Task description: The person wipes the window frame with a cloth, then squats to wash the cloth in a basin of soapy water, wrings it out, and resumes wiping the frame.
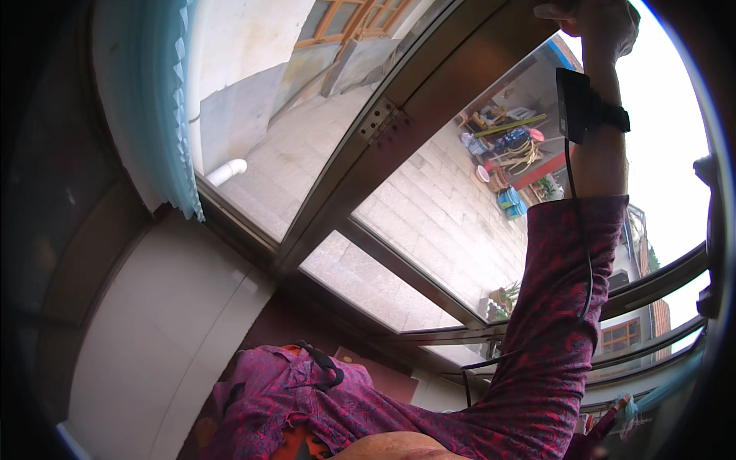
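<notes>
My right arm, in a purple-red patterned sleeve (556, 307), reaches high up at the right. A black device (571, 103) is strapped to the wrist, and its cable runs down the sleeve. My right hand (602, 27) is at the upper end of a brown metal door frame (460, 65), its fingers bent and closed over that spot. The picture's top edge cuts the hand off, so anything inside the grip is hidden. A metal hinge (381, 123) joins the frame's parts beside tall glass panes. My left hand does not show.
Light blue curtains (157, 115) hang at the left, above pale floor tiles (176, 307). Through the glass lies a paved yard (429, 188) with a heap of household items (510, 146). At lower right, a small sleeved arm (606, 428) meets light blue cloth; whether it is a reflection I cannot tell.
</notes>
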### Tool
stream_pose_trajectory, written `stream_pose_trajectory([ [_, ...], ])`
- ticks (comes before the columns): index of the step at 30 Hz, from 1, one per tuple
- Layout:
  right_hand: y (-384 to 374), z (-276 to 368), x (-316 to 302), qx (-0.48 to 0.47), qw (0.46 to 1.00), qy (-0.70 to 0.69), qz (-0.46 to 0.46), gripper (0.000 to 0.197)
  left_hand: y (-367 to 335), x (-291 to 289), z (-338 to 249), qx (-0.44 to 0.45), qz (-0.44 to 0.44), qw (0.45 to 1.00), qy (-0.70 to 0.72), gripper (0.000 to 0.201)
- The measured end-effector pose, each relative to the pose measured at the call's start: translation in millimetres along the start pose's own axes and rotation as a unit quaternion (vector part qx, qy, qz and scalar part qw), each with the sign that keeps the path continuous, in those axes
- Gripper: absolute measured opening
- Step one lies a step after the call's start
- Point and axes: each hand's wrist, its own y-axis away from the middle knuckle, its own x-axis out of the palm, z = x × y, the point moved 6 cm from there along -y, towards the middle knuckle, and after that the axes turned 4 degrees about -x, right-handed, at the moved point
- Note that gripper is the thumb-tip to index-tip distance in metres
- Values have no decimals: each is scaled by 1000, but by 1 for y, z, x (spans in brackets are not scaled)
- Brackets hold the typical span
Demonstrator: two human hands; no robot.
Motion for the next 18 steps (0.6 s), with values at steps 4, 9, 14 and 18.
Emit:
stream_pose_trajectory([
  [4, 90, 15, 21, -287, 795, 529, -77, 28, 11, 3, -6, -13, -3, 1000, 1, 16],
  [9, 276, -21, 70, -165, 860, 478, 64, 40, 20, 7, -9, -17, -10, 1000, -1, 16],
  [14, 340, -15, 84, -130, 885, 422, 145, 47, 34, 12, -14, -24, -15, 1000, -1, 16],
  [18, 245, -6, 17, -227, 887, 399, -49, 46, 56, 17, -20, -36, -21, 999, 8, 16],
])
